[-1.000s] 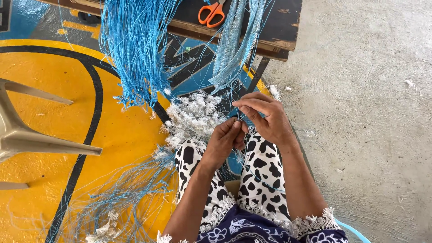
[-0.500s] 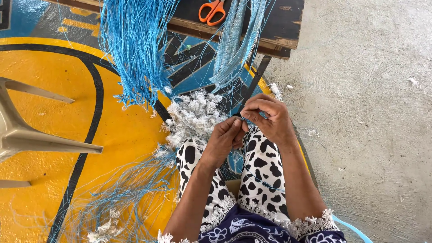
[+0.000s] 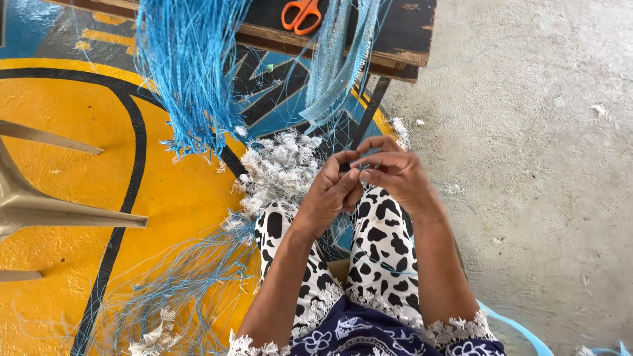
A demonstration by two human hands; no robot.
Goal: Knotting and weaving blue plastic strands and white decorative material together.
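My left hand (image 3: 331,192) and my right hand (image 3: 394,170) meet above my knees, fingertips pinched together on thin strands of a light blue fishing net (image 3: 333,69). The net hangs down from a dark wooden bench (image 3: 402,33) in front of me. A cluster of white frayed knots (image 3: 277,168) lies just left of my left hand. A thick bundle of bright blue net cords (image 3: 188,72) hangs further left. My legs in black-and-white spotted trousers (image 3: 379,250) lie under both hands.
Orange-handled scissors (image 3: 300,13) lie on the bench top. Beige plastic chair legs (image 3: 59,211) jut in from the left over the yellow, black and blue painted floor (image 3: 165,198). Loose blue line and white tufts (image 3: 171,296) trail at lower left. Bare concrete (image 3: 541,165) lies right.
My right hand has drawn closer to my left, and the fingertips now pinch together on the net strands. The view has barely shifted.
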